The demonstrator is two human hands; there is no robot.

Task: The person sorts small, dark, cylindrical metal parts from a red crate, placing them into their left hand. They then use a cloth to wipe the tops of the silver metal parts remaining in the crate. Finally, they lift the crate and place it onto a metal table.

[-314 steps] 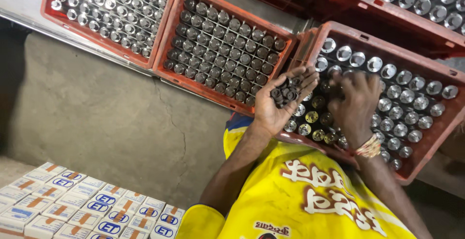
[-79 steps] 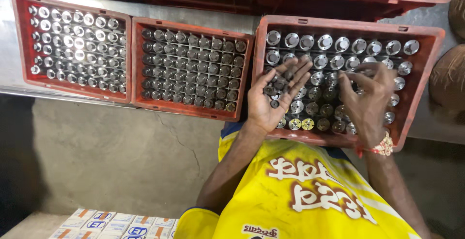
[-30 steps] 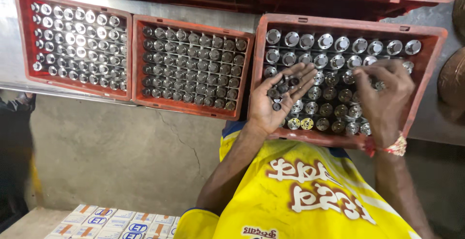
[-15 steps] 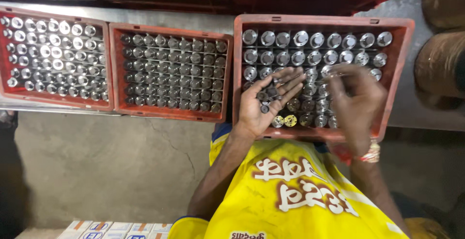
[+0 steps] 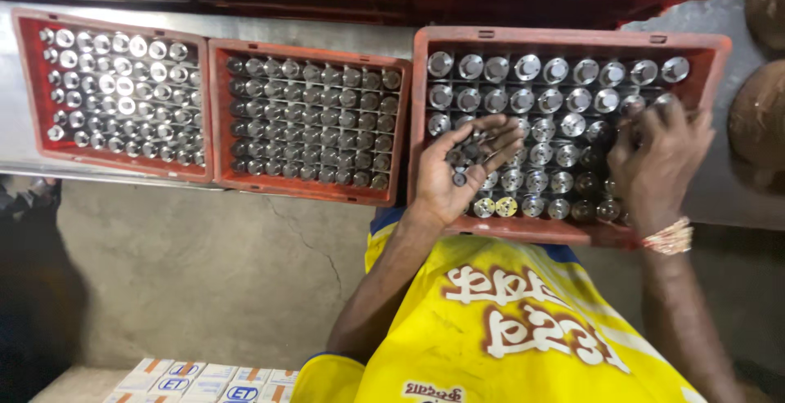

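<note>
From the head camera, the left hand point(image 5: 456, 176) lies palm up over the near left part of a red crate point(image 5: 572, 42), fingers half curled into a cup that cradles a small heap of dark metal pieces point(image 5: 464, 158). At three o'clock from it, the right hand point(image 5: 658, 158) rests palm down on the rows of upright round-topped metal parts point(image 5: 536, 100) that fill the crate; its fingertips press together among the parts at the crate's right side, but whether they pinch one I cannot tell. A beaded bracelet point(image 5: 669, 238) circles that wrist. At nine o'clock from the left hand stand two more red crates, a middle crate point(image 5: 309, 121) and a far-left crate point(image 5: 114, 92), both packed with similar parts. At seven o'clock, low in the view, lie small white and blue boxes point(image 5: 204, 378).
</note>
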